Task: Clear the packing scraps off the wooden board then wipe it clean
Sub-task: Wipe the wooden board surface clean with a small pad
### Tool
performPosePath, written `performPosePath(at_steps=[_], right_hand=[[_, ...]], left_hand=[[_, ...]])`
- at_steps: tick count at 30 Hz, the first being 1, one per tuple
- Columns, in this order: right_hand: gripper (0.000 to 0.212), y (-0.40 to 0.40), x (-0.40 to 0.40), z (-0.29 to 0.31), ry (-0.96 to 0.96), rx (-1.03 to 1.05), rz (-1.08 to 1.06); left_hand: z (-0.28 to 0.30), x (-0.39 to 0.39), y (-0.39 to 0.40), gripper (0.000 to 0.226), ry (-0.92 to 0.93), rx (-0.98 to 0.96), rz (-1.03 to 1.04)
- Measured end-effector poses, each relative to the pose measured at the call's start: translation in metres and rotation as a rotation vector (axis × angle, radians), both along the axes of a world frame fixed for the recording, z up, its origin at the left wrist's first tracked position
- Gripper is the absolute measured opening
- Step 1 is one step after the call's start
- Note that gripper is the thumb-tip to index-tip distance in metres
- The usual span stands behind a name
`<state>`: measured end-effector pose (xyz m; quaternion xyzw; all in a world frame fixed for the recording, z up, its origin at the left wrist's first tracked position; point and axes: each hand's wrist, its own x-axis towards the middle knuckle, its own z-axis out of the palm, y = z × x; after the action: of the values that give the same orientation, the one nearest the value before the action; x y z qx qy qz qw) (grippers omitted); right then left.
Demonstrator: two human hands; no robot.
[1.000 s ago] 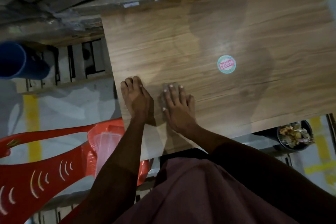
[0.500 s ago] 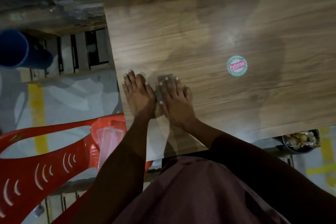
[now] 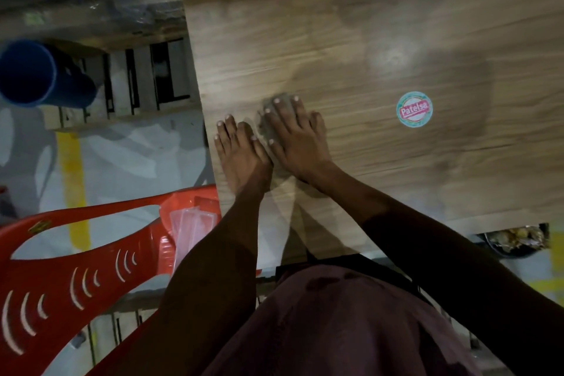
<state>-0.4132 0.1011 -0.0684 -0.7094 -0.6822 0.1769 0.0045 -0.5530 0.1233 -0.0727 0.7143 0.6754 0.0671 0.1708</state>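
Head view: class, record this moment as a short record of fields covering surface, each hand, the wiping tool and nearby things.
surface: light wood-grain board, bearing a round teal-and-red sticker
right hand: pressed flat on a small grey cloth
left hand: flat on the board beside it
nearby: red plastic chair, blue cylinder

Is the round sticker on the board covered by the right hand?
No, the round sticker lies bare on the board, apart from the right hand.
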Motion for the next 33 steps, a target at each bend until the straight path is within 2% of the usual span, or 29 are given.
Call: performPosePath(at_steps=[3,8,10,11,13,16,18,21,24,26,28,30,33], right_hand=[[0.066,0.009,0.019,0.001,-0.03,0.031,0.001],[0.067,0.026,0.034,-0.002,0.029,0.016,-0.399],[0.067,0.034,0.016,-0.001,0.034,0.003,-0.459],[0.067,0.038,0.004,0.0,0.04,-0.005,-0.422],[0.066,0.042,-0.014,-0.002,0.032,-0.003,-0.217],[0.064,0.051,-0.005,-0.004,-0.005,0.048,-0.013],[0.064,0.058,0.012,-0.004,-0.019,0.072,-0.076],[0.066,0.07,0.029,-0.004,0.025,0.082,-0.342],[0.068,0.086,0.013,-0.003,-0.004,0.074,-0.508],[0.068,0.092,-0.004,-0.005,-0.009,0.054,-0.402],[0.065,0.094,-0.013,-0.009,-0.001,0.084,-0.145],[0.063,0.098,-0.01,-0.01,-0.005,0.117,-0.008],[0.063,0.109,0.007,-0.01,-0.026,0.131,-0.131]], left_hand=[[0.002,0.001,-0.001,0.047,-0.001,0.003,0.003],[0.003,0.004,0.001,0.049,-0.022,0.007,0.02],[0.002,0.003,0.001,0.046,-0.026,-0.002,0.019],[0.001,0.001,0.0,0.043,-0.022,-0.004,0.019],[-0.002,-0.002,0.001,0.04,-0.012,-0.001,0.018],[-0.001,0.0,0.002,0.038,-0.029,-0.007,0.023],[0.001,0.002,0.001,0.039,-0.038,-0.004,0.022],[0.002,0.004,0.004,0.04,-0.022,-0.007,0.016],[0.0,0.002,0.006,0.041,-0.002,0.004,0.026],[-0.001,0.0,0.006,0.042,0.0,0.011,0.027],[-0.003,0.0,0.006,0.04,-0.004,0.009,0.027],[-0.003,0.001,0.006,0.04,0.001,-0.003,0.029],[-0.003,0.001,0.006,0.04,-0.004,-0.002,0.036]])
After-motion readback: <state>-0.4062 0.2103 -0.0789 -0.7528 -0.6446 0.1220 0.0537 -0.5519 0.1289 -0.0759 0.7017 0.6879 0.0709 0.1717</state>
